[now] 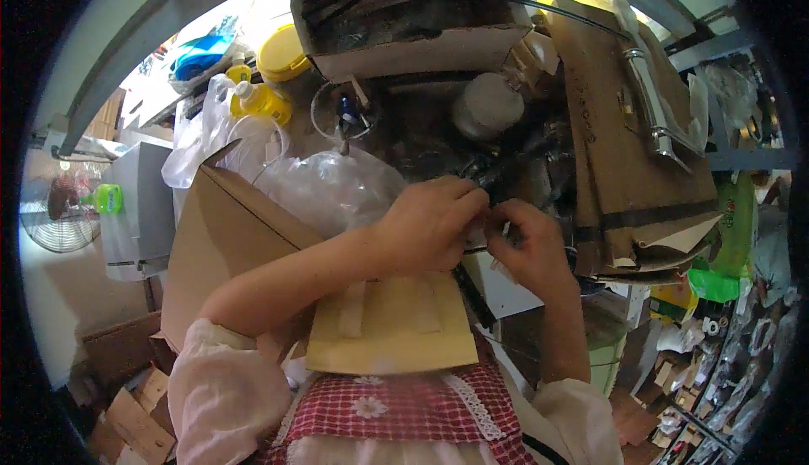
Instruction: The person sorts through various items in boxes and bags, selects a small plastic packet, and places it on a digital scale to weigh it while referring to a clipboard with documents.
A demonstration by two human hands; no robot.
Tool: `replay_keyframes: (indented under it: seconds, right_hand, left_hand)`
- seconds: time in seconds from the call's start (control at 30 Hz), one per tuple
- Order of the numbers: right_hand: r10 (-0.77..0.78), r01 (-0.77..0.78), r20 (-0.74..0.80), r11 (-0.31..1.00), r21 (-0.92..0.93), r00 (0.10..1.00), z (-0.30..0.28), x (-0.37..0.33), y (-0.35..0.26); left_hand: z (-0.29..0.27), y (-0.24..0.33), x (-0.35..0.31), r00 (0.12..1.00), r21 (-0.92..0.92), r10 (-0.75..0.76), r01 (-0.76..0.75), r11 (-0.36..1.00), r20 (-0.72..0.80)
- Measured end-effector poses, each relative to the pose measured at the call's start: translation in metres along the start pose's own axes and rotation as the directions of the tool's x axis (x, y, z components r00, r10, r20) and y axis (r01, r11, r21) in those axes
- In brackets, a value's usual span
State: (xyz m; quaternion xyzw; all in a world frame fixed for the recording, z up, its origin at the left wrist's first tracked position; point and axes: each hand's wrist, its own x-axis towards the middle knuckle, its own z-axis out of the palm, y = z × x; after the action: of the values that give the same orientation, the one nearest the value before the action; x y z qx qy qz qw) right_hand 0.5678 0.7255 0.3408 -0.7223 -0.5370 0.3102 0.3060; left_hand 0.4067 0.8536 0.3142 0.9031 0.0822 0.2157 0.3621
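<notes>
Over the cluttered bench, my left hand (434,222) is closed, its fingertips curled near some dark, shiny pieces (480,166). Just right of it, almost touching, my right hand (533,250) bends its fingers into a pinch. Whatever sits between the fingers of either hand is too small or hidden to tell. A clear plastic bag (333,180) lies beyond my left forearm. Below my hands, against the red checked apron (354,397), is a pale yellow panel (392,338). A black strip (474,298) slants down beside that panel.
An open cardboard box (413,53) stands at the back. Brown cardboard (223,250) rises at left, and stacked cardboard (602,128) leans at right with a metal-handled tool (647,98) on it. A yellow bottle (268,104) and a round grey container (489,107) stand behind.
</notes>
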Motion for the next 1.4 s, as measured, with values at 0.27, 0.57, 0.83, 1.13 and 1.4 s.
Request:
replay_keyframes:
  seconds: [0.27,0.57,0.83,1.13,1.4]
  right_hand:
    - [0.031,-0.026,0.059,0.996,-0.081,0.998,-0.012,0.001,0.016]
    - [0.077,-0.08,-0.046,0.993,-0.082,0.996,-0.018,-0.014,0.022]
    - [0.027,-0.042,-0.17,0.995,-0.088,0.985,-0.014,-0.023,0.021]
    - [0.068,-0.088,-0.348,0.995,-0.043,0.935,0.018,-0.039,0.026]
    - [0.207,-0.211,-0.39,0.977,0.034,0.897,0.033,-0.056,0.048]
  left_hand:
    - [-0.009,-0.021,0.006,0.99,-0.011,-0.111,0.11,0.994,-0.085]
    - [-0.013,-0.048,0.008,0.984,0.08,-0.167,0.171,0.982,-0.054]
    - [-0.009,-0.065,0.014,0.978,0.129,-0.209,0.21,0.969,-0.025]
    - [-0.008,-0.068,0.016,0.978,0.223,-0.205,0.205,0.953,-0.026]
    - [0.005,-0.093,0.022,0.95,0.472,-0.307,0.296,0.83,-0.055]
